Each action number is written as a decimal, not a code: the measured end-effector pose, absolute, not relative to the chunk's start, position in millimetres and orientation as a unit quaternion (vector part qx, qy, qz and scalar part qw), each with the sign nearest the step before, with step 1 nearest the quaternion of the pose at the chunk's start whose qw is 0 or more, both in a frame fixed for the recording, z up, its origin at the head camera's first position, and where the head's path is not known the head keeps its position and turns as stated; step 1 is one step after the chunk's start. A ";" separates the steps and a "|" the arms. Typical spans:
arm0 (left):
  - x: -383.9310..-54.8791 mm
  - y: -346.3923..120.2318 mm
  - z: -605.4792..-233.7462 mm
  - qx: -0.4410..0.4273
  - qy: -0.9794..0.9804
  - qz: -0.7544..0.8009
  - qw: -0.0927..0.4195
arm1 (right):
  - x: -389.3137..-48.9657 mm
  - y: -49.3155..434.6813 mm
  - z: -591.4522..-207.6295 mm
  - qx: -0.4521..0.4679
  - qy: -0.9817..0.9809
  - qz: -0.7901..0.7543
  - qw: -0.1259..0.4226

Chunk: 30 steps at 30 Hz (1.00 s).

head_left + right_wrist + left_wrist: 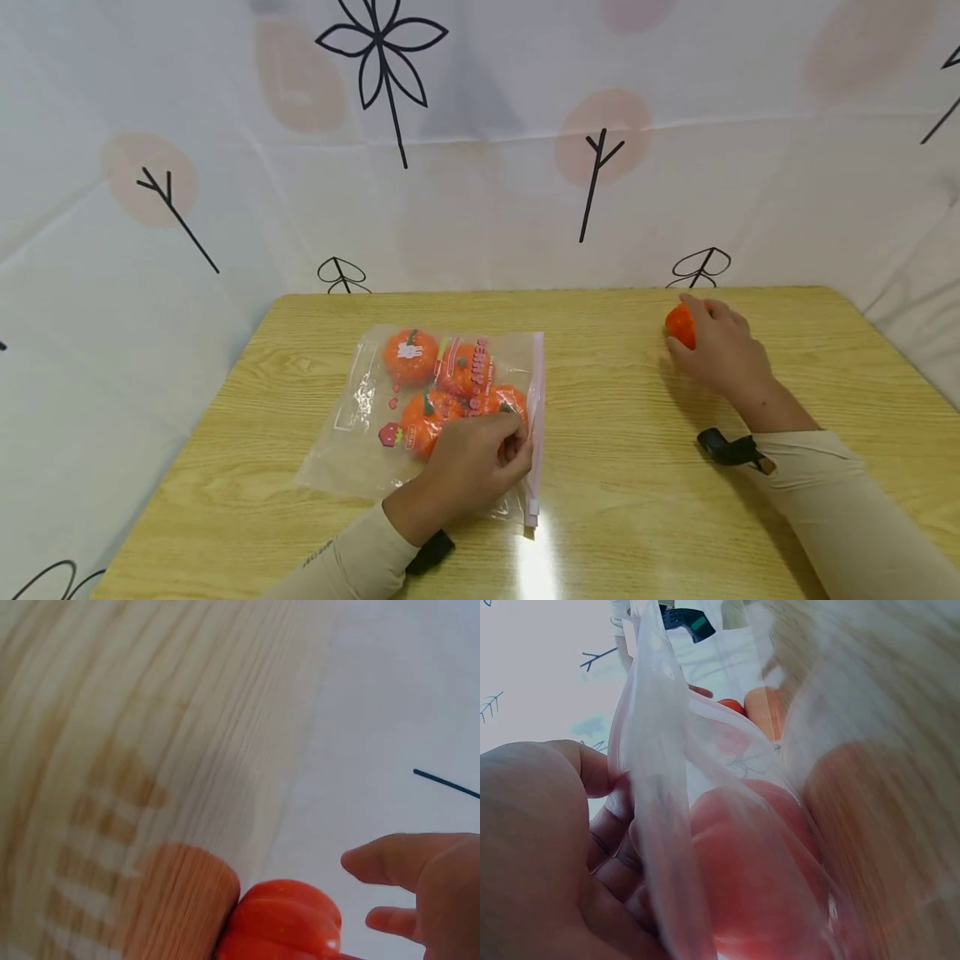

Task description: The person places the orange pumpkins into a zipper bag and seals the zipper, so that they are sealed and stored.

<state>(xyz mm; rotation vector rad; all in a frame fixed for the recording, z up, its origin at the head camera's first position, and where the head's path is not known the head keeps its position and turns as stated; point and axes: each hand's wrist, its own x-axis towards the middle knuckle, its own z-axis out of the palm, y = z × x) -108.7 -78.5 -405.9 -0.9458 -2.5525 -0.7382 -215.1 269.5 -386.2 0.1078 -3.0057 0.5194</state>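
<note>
A clear zip bag [360,400] with pink print lies on the table, its pink zip edge [537,392] facing right. Inside are several small orange toy pumpkins [410,357] with green stems. My left hand [476,462] pinches the bag near its zip edge; in the left wrist view the plastic film [664,795] rises at the fingertips, with one pumpkin [754,862] behind it. Near the table's back right, my right hand [723,350] reaches over another orange pumpkin [681,325]. In the right wrist view its fingers [394,859] are extended, with a gap to that pumpkin [281,919].
The wood-grain table [600,467] meets a pale patterned cloth [480,192] at its back edge. Black straps with small devices [727,448] sit at both wrists. The slider [533,508] is at the near end of the zip.
</note>
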 end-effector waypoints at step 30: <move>-109.6 -78.0 -406.2 -0.324 -0.899 -0.251 0.152 | -203.8 237.7 -385.8 0.119 -0.976 0.173 0.056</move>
